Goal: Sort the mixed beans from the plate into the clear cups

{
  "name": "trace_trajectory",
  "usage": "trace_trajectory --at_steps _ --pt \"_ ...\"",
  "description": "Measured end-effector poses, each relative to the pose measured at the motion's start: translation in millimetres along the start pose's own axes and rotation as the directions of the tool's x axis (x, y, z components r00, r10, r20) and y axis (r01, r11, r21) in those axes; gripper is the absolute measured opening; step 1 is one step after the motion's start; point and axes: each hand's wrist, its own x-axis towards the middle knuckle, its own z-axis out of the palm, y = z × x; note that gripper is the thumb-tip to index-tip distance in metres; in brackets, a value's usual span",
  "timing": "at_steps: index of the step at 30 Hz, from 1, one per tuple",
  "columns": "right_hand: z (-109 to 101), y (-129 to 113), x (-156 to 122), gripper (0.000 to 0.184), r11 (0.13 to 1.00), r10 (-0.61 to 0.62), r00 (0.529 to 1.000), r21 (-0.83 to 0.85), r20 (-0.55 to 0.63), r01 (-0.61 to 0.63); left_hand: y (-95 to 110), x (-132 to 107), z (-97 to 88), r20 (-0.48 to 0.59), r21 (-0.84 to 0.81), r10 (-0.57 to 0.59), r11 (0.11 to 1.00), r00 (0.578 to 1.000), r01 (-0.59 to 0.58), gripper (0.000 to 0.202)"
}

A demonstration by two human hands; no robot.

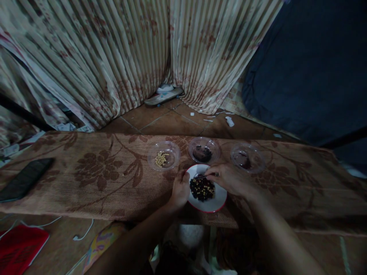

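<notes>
A white plate with a red rim holds a mixed heap of dark and pale yellow beans. My left hand is closed on the plate's left edge, thumb on the rim. Over the plate's far side, my right hand pinches thin metal tweezers, whose tips reach the beans. Beyond the plate stand three clear plastic bowls: the left bowl has yellow beans, the middle bowl dark beans, the right bowl a few dark reddish ones.
A brown flower-patterned cloth covers the long narrow table. At its left end lies a black phone. Striped curtains hang behind, with a skateboard and scattered white bits on the tiled floor. A red bag-like item lies lower left.
</notes>
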Motion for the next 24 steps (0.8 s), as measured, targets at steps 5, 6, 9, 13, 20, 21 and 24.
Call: trace_trajectory --at_steps 5,6,9,13,20,21,24 --pt "-3.1 -3.6 -1.9 0.021 1.000 0.016 1.000 -0.008 0.001 -0.016 -0.1 -0.3 -0.2 0.005 0.011 0.006 1.000 1.000 -0.006 0.030" --pt "-3.3 -3.6 -1.9 0.021 1.000 0.013 1.000 -0.013 0.005 -0.013 -0.4 -0.2 -0.1 0.006 0.008 0.008 1.000 1.000 -0.008 0.030" --pt "-2.9 -2.4 -1.7 0.020 1.000 0.001 1.000 -0.029 0.012 -0.001 -0.9 0.1 0.0 0.001 0.008 0.002 1.000 1.000 -0.002 0.030" --pt "-0.7 0.2 -1.2 0.021 0.999 -0.011 1.000 -0.040 0.018 0.011 -1.9 0.9 0.3 -0.007 0.029 0.002 1.000 1.000 -0.002 0.030" --pt "2.5 3.0 -1.8 0.021 0.999 -0.038 0.999 -0.029 -0.002 0.038 -7.0 2.3 1.8 -0.002 -0.009 0.020 1.000 1.000 -0.020 0.030" --pt "2.5 3.0 -1.8 0.021 0.999 -0.038 0.999 -0.029 -0.001 0.038 -6.8 2.1 1.8 -0.003 -0.013 0.020 1.000 1.000 -0.020 0.030" --pt "2.5 3.1 -1.6 0.021 0.999 -0.037 0.999 -0.031 -0.004 0.037 -4.6 1.2 1.1 -0.009 0.008 0.008 1.000 1.000 -0.008 0.029"
